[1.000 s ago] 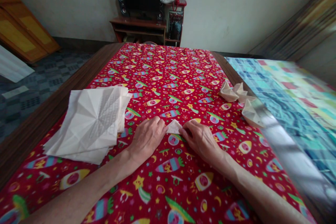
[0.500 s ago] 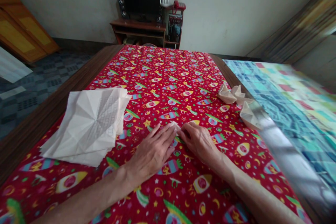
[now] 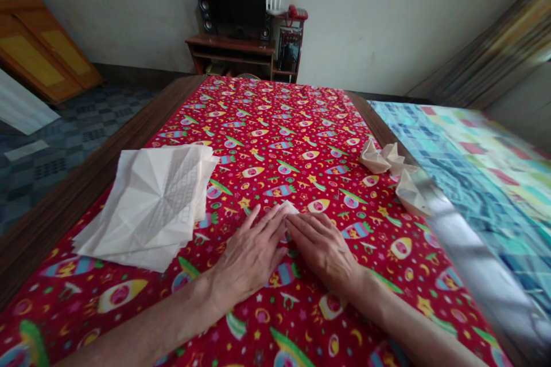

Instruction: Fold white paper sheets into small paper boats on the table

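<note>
A small folded piece of white paper [image 3: 288, 206] lies on the red patterned tablecloth, mostly covered by my fingertips. My left hand [image 3: 253, 243] rests flat over its left side, fingers stretched out, the index finger apart from the others. From the right, my right hand [image 3: 322, 243] lays its straightened fingers on the paper, the fingertips meeting those of the left. To the left sits a stack of creased white paper sheets [image 3: 142, 206]. Several folded paper shapes [image 3: 411, 192] stand near the table's right edge.
The red tablecloth [image 3: 275, 143] covers a dark wooden table [image 3: 142, 132]. A bed with a blue checked cover [image 3: 456, 183] adjoins the right side. Beyond the far end are a desk [image 3: 230, 43] with a monitor [image 3: 235, 6], a speaker and a red telephone [image 3: 297, 12].
My right hand has straightened its bent fingers and slid left onto the folded paper. My left hand stays pressed there. The whole view has shifted slightly.
</note>
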